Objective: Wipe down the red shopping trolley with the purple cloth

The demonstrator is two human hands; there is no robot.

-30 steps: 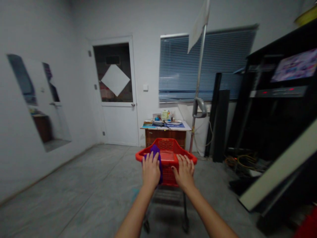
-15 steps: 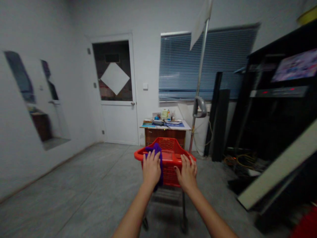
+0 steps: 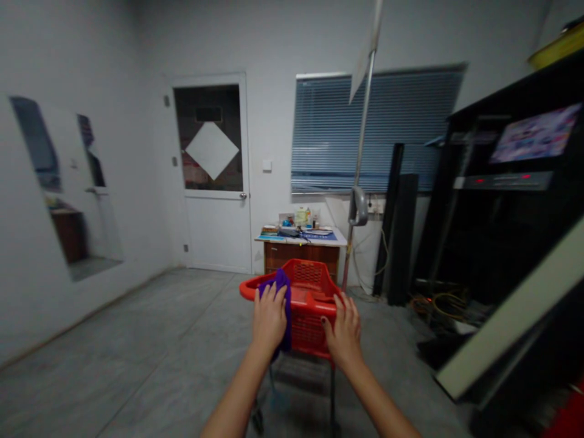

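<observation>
A small red plastic shopping cart (image 3: 314, 331) stands in front of me on dark legs with wheels. Draped over the left part of its push handle (image 3: 301, 297) is a purple cloth (image 3: 286, 316). My left hand (image 3: 270, 316) presses the cloth onto that handle, fingers curled over the top. At the right end of the handle, my right hand (image 3: 344, 328) is closed round the rim, its thumb on the near side. The cart's basket is only partly visible beyond the handle, and its lower frame is blurred.
Ahead is a brown desk (image 3: 301, 252) with bottles and papers. A metal pole (image 3: 360, 146) with a grey handle rises beside it. On the right are a black shelf unit (image 3: 433, 225), cables (image 3: 449, 302) and a leaning pale board (image 3: 502, 322). A white door (image 3: 216, 231) and mirror (image 3: 86, 201) are left.
The cart has turned slightly and shifted left in view, with both hands still on it. My right hand now sits nearer the handle's right corner. The room appears a little lower in view.
</observation>
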